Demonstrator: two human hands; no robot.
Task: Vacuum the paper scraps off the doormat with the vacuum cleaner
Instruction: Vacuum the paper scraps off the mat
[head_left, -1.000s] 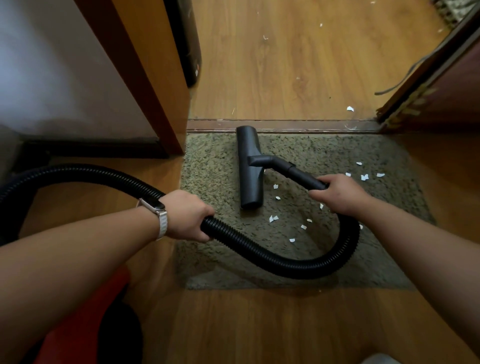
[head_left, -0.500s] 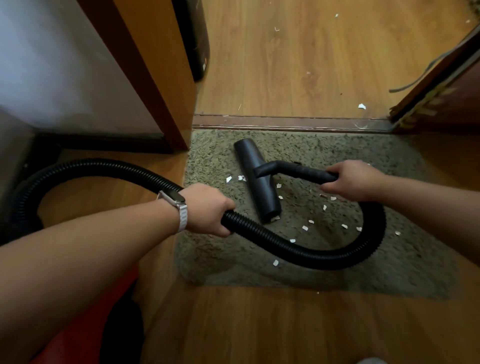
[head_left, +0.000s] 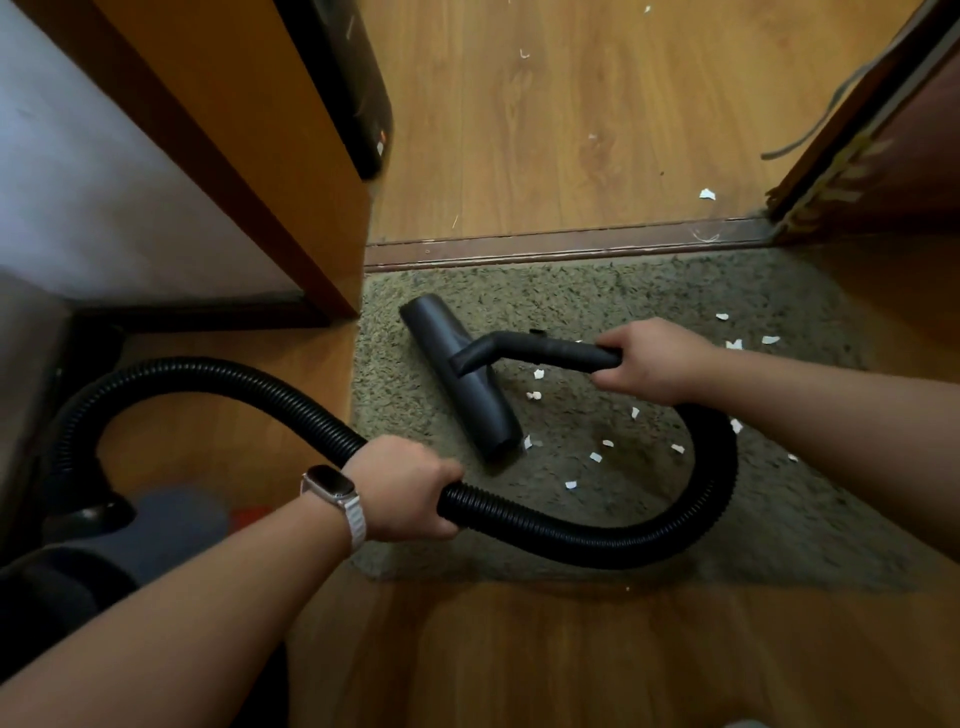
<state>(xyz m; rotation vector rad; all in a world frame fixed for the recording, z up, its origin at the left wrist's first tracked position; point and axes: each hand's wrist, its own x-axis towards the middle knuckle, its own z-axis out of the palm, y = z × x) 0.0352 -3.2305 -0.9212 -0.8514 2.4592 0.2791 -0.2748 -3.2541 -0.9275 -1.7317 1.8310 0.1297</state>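
Floor head (head_left: 467, 384) has shifted left on the doormat (head_left: 649, 291). Paper scraps (head_left: 596, 457) remain to its right; those on its left are gone. Left hand (head_left: 405, 488) grips the hose (head_left: 597, 540), right hand (head_left: 654, 361) the wand (head_left: 550, 351).

Doormat (head_left: 779, 519), scraps (head_left: 707, 194) on wooden floor (head_left: 519, 649)

Both bare forearms are reaching forward: the left hand (head_left: 402, 488) is gripping the black ribbed hose (head_left: 571, 538), the right hand (head_left: 652, 361) is clasping the black rigid wand tube (head_left: 550, 353).
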